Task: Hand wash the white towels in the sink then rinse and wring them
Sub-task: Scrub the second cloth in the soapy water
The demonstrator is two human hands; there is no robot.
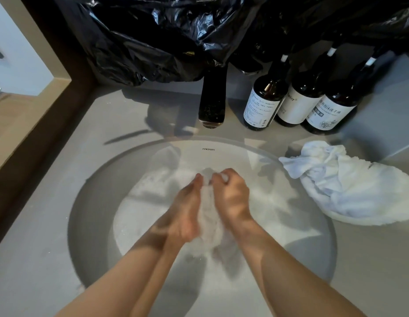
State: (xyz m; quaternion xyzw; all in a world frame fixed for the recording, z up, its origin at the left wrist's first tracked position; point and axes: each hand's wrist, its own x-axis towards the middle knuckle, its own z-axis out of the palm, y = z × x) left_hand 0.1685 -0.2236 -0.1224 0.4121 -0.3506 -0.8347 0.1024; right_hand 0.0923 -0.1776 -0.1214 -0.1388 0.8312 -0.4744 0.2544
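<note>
Left hand [187, 209] and right hand [231, 195] clench a wet white towel [209, 223] over the suds in the round white sink [208, 154]; hard rubbing could splash suds onto the crumpled white towel [350, 186] lying at the sink's right rim.

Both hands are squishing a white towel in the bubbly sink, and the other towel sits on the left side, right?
Almost. The head view shows the left hand and right hand squishing a white towel in the bubbly sink, but the other towel sits on the right side, not the left.
</note>
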